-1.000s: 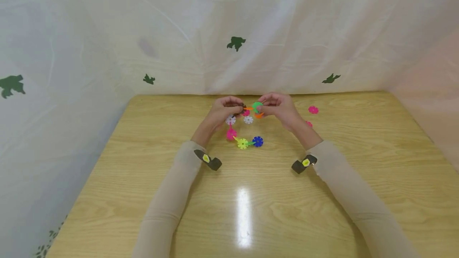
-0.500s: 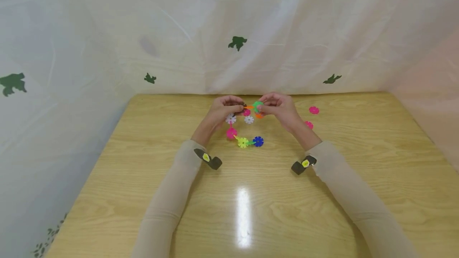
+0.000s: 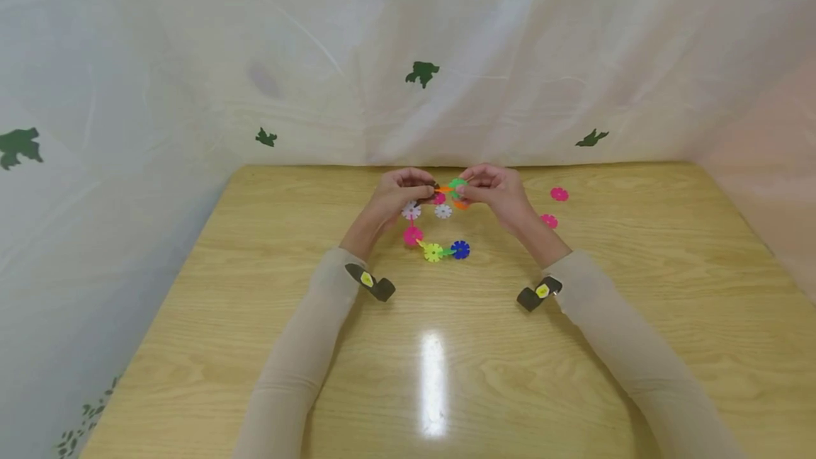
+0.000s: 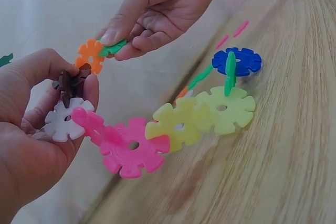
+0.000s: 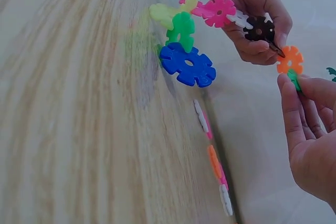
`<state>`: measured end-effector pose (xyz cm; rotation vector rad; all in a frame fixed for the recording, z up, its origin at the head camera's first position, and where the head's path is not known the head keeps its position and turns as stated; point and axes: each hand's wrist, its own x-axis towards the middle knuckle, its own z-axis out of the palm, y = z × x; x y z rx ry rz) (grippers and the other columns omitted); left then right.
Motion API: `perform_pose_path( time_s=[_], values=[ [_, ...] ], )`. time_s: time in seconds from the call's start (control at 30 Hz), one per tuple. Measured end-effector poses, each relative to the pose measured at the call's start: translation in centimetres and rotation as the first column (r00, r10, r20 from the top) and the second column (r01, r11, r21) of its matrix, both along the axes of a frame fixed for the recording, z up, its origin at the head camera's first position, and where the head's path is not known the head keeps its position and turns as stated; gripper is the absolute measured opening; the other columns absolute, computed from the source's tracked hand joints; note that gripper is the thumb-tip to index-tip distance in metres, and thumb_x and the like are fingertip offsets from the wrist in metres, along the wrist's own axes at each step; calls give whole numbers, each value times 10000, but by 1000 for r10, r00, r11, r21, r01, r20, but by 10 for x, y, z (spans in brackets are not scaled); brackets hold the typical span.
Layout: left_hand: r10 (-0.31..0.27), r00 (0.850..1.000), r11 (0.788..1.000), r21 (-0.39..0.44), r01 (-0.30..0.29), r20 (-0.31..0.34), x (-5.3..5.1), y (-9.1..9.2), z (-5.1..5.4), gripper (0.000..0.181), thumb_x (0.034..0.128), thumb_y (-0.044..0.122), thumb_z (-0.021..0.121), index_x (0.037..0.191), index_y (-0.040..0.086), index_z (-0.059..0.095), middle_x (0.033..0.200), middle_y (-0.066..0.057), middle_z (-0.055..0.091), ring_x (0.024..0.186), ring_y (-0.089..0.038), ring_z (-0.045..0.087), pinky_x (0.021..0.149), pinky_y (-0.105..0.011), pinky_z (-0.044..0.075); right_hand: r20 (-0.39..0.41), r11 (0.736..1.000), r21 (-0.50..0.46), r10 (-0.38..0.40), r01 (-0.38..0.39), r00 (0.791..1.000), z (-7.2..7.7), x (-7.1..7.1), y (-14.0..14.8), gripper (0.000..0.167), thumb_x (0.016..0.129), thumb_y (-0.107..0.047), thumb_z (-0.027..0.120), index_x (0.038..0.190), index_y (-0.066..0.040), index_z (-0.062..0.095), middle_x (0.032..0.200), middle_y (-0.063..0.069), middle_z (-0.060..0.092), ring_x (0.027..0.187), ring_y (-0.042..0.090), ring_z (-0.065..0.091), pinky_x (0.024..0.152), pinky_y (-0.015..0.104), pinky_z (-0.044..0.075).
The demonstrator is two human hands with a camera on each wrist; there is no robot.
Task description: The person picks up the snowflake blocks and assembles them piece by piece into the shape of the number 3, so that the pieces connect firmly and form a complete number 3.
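Note:
My left hand point(image 3: 394, 197) grips brown snowflake discs point(image 4: 73, 82) of a linked plastic chain. From its grip the chain runs through a white disc point(image 4: 65, 120), pink discs point(image 4: 134, 148), yellow discs point(image 4: 223, 109) and a green link point(image 5: 180, 31) to a blue disc point(image 3: 460, 249). Thumb and fingers of my right hand point(image 3: 494, 193) pinch a green disc point(image 3: 457, 188). An orange disc point(image 4: 90, 55) sits between the hands, slotted with that green one. Its other edge meets a brown disc at my left fingertips; whether the slots are fully seated I cannot tell.
On the wooden table point(image 3: 255, 317), loose discs lie around: a white one point(image 3: 443, 211), a pink one point(image 3: 440, 198) and an orange one point(image 3: 461, 205) near the hands. Two pink discs point(image 3: 559, 194) lie right of my right hand. A pale curtain point(image 3: 306, 76) hangs behind the table's far edge.

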<state>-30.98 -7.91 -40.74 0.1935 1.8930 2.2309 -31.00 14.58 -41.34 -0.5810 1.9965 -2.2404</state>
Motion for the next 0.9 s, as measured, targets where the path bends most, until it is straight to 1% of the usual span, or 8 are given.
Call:
perform_pose_path(
  time_s=[0.07,0.2,0.33,0.53,0.6,0.67,0.8,0.9],
  values=[
    [-1,1000,1000,4,1,2,0,0,1,172,908,-120,652,965,39,683,897,-27,689,772,-110,692,788,-254,627,3,1000,5,-3,3,1000,1,0,0,126,904,53,716,974,-52,712,828,-6,756,736,118,719,702,250,632],
    [-6,1000,1000,-9,6,21,0,-1,2,177,916,-121,642,975,42,674,920,-31,678,792,-114,687,890,-322,621,7,1000,13,4,-4,1000,3,1,-1,137,910,63,702,972,-59,707,830,-16,758,736,115,719,703,246,632],
    [-13,999,999,-32,14,37,-1,-2,2,160,921,-113,637,1008,17,668,952,-48,668,814,-127,679,916,-339,615,19,999,42,16,-17,1000,4,1,-1,129,918,54,697,1009,-38,691,842,-14,754,744,128,721,718,275,636],
    [-33,999,998,-59,34,11,-2,-2,-2,152,917,-99,642,1034,-3,664,930,-42,676,771,-115,659,775,-256,610,82,987,155,37,-50,996,7,-3,5,123,933,16,695,1027,-63,683,860,-21,726,793,125,718,783,342,646],
    [-38,999,997,-66,37,-4,-1,-2,-3,152,916,-95,641,1034,-1,665,916,-33,679,752,-108,653,730,-236,595,97,976,209,43,-62,994,10,-4,8,115,939,-7,699,1036,-66,683,867,-38,726,805,109,714,801,347,644],
    [-39,999,997,-66,38,-13,-1,-2,-3,153,913,-95,642,1028,4,666,908,-26,682,740,-105,648,710,-229,589,110,961,265,52,-80,993,14,-6,12,128,943,-39,706,1067,-47,679,888,-47,726,821,104,712,828,367,640],
    [-43,999,997,-65,42,-16,-1,-3,-3,158,912,-98,638,1008,24,667,904,-20,683,736,-106,645,693,-220,584,131,927,359,65,-108,989,22,-9,21,255,939,-109,733,1159,-2,661,969,-41,736,870,130,727,896,430,618],
    [-47,999,997,-61,46,-12,-1,-3,-2,159,914,-102,633,1000,28,666,902,-21,682,739,-112,642,681,-214,580,139,902,414,68,-121,988,28,-10,27,333,932,-155,752,1206,4,649,1019,-17,742,923,191,737,936,486,593]
  ],
)
